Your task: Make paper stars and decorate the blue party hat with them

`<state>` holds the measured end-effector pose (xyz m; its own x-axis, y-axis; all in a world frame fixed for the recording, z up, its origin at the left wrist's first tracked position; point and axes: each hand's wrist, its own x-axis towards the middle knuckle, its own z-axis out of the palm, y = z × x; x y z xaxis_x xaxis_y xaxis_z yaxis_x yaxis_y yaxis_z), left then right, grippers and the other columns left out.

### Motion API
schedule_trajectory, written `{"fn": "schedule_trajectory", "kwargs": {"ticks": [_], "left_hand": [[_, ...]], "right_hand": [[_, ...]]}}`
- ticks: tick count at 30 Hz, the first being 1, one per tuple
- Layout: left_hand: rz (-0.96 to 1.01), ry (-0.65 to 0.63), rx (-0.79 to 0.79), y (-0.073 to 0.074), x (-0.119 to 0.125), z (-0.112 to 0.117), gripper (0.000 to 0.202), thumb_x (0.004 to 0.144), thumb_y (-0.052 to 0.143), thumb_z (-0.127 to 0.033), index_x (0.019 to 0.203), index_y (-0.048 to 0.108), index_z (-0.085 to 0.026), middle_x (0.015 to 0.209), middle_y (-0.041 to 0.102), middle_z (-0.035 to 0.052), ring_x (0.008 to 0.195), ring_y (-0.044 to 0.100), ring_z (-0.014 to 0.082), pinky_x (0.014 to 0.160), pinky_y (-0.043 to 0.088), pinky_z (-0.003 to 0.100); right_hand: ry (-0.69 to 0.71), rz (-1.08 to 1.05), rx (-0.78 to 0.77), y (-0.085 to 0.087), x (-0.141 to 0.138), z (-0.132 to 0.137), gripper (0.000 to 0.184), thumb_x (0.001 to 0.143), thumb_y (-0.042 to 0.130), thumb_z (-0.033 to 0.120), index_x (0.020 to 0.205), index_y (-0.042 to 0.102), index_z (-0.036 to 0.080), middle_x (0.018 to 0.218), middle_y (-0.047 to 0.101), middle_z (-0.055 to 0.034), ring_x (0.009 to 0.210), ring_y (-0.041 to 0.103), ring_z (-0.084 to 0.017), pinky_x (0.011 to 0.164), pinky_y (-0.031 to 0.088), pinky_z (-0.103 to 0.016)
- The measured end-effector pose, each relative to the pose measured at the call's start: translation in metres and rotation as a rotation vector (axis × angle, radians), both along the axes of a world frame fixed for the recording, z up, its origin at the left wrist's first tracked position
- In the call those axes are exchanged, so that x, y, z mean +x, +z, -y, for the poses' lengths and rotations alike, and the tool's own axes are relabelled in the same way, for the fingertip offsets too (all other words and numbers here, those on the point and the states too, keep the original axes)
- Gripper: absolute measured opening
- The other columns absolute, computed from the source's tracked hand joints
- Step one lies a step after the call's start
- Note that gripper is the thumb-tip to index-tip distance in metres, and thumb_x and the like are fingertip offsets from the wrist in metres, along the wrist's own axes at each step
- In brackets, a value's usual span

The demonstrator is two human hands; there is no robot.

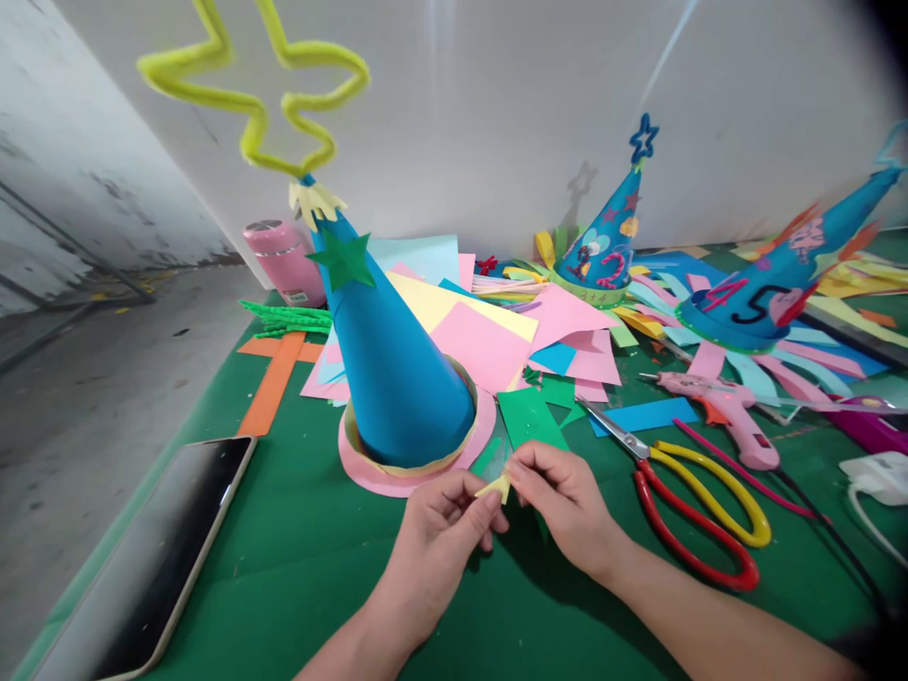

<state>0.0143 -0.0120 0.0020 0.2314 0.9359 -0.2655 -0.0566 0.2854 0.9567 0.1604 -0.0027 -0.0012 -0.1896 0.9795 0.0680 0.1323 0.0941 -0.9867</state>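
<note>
Between my fingertips is a small piece of pale yellow paper (pixel 500 489), pinched from both sides. My left hand (pixel 444 530) grips it between thumb and forefinger, and my right hand (pixel 564 501) holds its right end the same way. Just behind my hands stands a blue paper cone hat (pixel 397 369) with a pink brim (pixel 369 473). A green paper star (pixel 345 260) is on its upper side, and a yellow pipe-cleaner star (pixel 305 54) rises from its tip, cut off by the frame's top. Green paper (pixel 529 421) lies just beyond my right hand.
Scissors (pixel 642 454) with red and yellow handles and a pink glue gun (pixel 738 407) lie at right. A phone (pixel 156 549) lies at left. Behind are pink paper sheets (pixel 482 340), a pink bottle (pixel 284 260) and two decorated cone hats, one upright (pixel 602 236), one leaning (pixel 773 274).
</note>
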Motion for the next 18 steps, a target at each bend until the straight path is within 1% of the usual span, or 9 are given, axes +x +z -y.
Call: {"fn": "schedule_trajectory", "kwargs": {"ticks": [2, 6, 8, 10, 12, 16, 18], "left_hand": [[-0.002, 0.003, -0.002, 0.000, 0.000, 0.000, 0.021, 0.074, 0.061, -0.030, 0.060, 0.058, -0.013, 0.056, 0.060, 0.0004, 0.048, 0.046, 0.0077, 0.047, 0.032, 0.020], [-0.004, 0.048, -0.028, 0.001, 0.001, -0.001, 0.019, 0.072, 0.061, -0.029, 0.063, 0.059, -0.013, 0.058, 0.062, 0.0014, 0.048, 0.046, 0.0080, 0.048, 0.034, 0.020], [-0.005, 0.076, -0.019, 0.000, 0.002, -0.002, 0.018, 0.071, 0.062, -0.028, 0.063, 0.060, -0.013, 0.056, 0.061, 0.0002, 0.048, 0.046, 0.0078, 0.048, 0.034, 0.020], [-0.005, 0.088, 0.004, 0.000, 0.003, -0.002, 0.018, 0.071, 0.063, -0.028, 0.062, 0.061, -0.013, 0.052, 0.058, -0.0012, 0.049, 0.046, 0.0081, 0.049, 0.034, 0.020], [0.026, 0.094, 0.005, -0.001, 0.004, -0.002, 0.017, 0.071, 0.063, -0.027, 0.062, 0.062, -0.013, 0.052, 0.056, -0.0017, 0.050, 0.047, 0.0085, 0.051, 0.035, 0.020], [0.143, 0.053, -0.071, -0.005, 0.005, -0.002, 0.014, 0.070, 0.064, -0.026, 0.068, 0.063, -0.012, 0.060, 0.060, 0.0001, 0.052, 0.047, 0.0082, 0.051, 0.036, 0.020], [0.142, 0.037, -0.088, -0.006, 0.004, -0.001, 0.015, 0.070, 0.065, -0.026, 0.067, 0.062, -0.012, 0.058, 0.059, 0.0000, 0.051, 0.046, 0.0076, 0.048, 0.034, 0.019]], "right_hand": [[-0.004, -0.016, -0.011, -0.001, 0.001, -0.002, 0.030, 0.086, 0.043, 0.028, 0.059, 0.048, 0.017, 0.053, 0.045, 0.0035, 0.051, 0.040, -0.009, 0.048, 0.032, -0.021], [-0.027, -0.074, -0.027, -0.002, 0.004, -0.003, 0.029, 0.088, 0.038, 0.032, 0.071, 0.055, 0.016, 0.059, 0.050, 0.0013, 0.054, 0.045, -0.010, 0.050, 0.036, -0.021], [0.024, -0.087, -0.040, -0.002, 0.003, -0.001, 0.026, 0.087, 0.042, 0.032, 0.073, 0.055, 0.016, 0.061, 0.052, 0.0010, 0.056, 0.047, -0.010, 0.051, 0.037, -0.021], [0.077, -0.108, -0.066, -0.002, 0.000, 0.001, 0.020, 0.084, 0.049, 0.030, 0.071, 0.053, 0.016, 0.060, 0.053, 0.0016, 0.056, 0.049, -0.010, 0.051, 0.038, -0.021], [0.086, -0.158, -0.087, -0.001, -0.003, 0.002, 0.016, 0.082, 0.053, 0.026, 0.069, 0.051, 0.016, 0.058, 0.055, 0.0024, 0.055, 0.051, -0.010, 0.052, 0.039, -0.020], [0.079, -0.280, -0.107, -0.001, -0.007, 0.003, 0.017, 0.082, 0.052, 0.023, 0.067, 0.050, 0.016, 0.055, 0.056, 0.0034, 0.052, 0.055, -0.009, 0.051, 0.042, -0.020], [0.096, -0.317, -0.115, -0.001, -0.007, 0.003, 0.017, 0.082, 0.053, 0.023, 0.067, 0.050, 0.016, 0.054, 0.055, 0.0036, 0.052, 0.057, -0.010, 0.051, 0.043, -0.021]]}}
